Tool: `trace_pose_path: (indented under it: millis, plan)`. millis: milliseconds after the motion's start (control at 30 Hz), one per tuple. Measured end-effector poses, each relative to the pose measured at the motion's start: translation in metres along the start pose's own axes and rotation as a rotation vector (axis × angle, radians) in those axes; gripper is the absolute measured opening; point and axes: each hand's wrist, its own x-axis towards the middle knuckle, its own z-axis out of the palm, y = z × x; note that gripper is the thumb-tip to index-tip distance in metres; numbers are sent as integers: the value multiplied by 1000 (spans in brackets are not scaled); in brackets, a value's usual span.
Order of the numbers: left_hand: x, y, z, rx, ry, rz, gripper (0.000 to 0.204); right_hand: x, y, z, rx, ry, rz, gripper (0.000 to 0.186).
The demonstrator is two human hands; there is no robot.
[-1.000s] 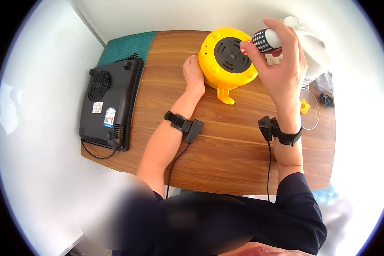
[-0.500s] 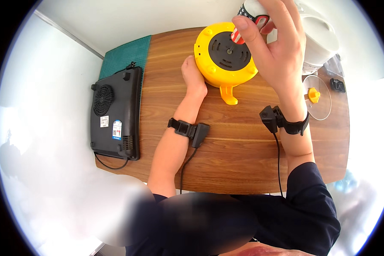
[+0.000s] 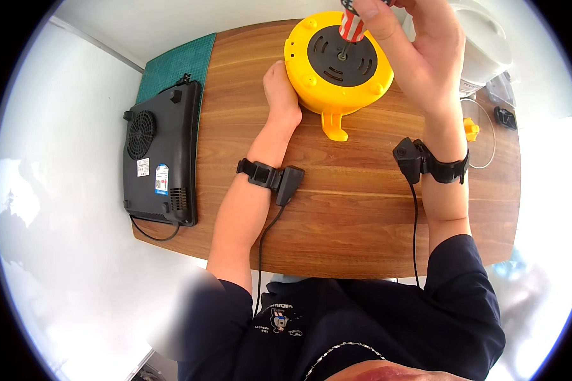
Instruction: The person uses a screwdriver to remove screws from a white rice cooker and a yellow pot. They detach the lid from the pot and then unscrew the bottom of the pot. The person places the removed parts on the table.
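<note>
A yellow appliance body (image 3: 327,100), like an electric pot turned upside down, stands at the far middle, its yellow handle pointing toward me. Set in its underside is a round black plate (image 3: 330,63) with slots. My left hand (image 3: 281,92) is closed against the pot's left side, its fingertips partly hidden behind it. Over the far right of the pot, my right hand (image 3: 429,54) grips a screwdriver (image 3: 352,28) with a star-and-stripe handle. Its thin metal shaft points down at the plate's central hole, and its tip appears to reach it.
An upside-down black cooktop (image 3: 162,155) with a fan grille lies at left, partly over a green cutting mat (image 3: 178,63). A white appliance (image 3: 483,47), a glass lid with a yellow knob (image 3: 471,129) and a small black object (image 3: 505,117) are at right. Cables trail from both wrist-worn cameras.
My right hand has brought the screwdriver from a tilted hold to nearly upright over the plate's centre. The whole scene sits slightly higher in the picture. My left hand stays at the pot.
</note>
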Motion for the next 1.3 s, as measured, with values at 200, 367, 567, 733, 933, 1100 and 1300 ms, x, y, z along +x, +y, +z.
trace_pose_path:
  millis: [200, 367, 567, 733, 933, 1100, 1300]
  plan:
    - [9, -7, -11, -24, -29, 16, 18, 4, -6, -9, -156, -1, -114, 47]
    - [8, -7, -8, -36, -29, 14, 19, 4, -4, -19, -175, -10, -91, 47]
    - [7, -5, -11, -56, -43, 2, 20, 4, 1, -14, -27, 0, -145, 46]
    - [-1, 3, 2, -37, -8, 44, 24, 5, -15, -15, 7, -32, 59, 42]
    - [-10, 14, 10, -34, -10, -24, 18, 3, -4, -14, 411, -150, -49, 39]
    - [-9, 12, 8, -20, -41, -35, 17, -4, -3, -1, 379, -168, -71, 34]
    - [-8, 11, 6, -28, -18, -25, 20, 3, -21, -18, -14, -88, -4, 46]
